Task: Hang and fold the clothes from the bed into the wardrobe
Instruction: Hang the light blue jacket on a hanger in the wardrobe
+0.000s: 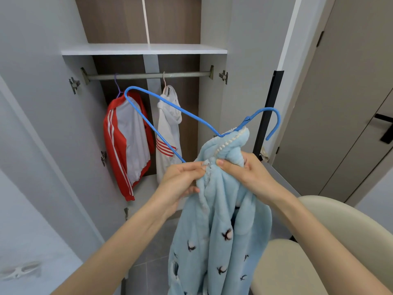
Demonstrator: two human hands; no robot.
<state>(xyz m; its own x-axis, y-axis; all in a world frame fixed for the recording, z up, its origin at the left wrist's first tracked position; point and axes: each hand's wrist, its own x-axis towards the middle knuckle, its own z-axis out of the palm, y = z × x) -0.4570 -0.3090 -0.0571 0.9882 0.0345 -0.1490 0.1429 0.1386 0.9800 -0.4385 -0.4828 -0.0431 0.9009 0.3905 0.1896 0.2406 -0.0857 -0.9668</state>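
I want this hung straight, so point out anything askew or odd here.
The blue hanger is askew: one arm juts bare up and left, outside the light blue fleece garment, its hook tipped to the right. The garment is bunched where the left hand and right hand grip it.

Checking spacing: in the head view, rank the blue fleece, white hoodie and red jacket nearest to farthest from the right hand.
1. Blue fleece, gripped in the right hand.
2. White hoodie, hanging centre.
3. Red jacket, hanging farther left.
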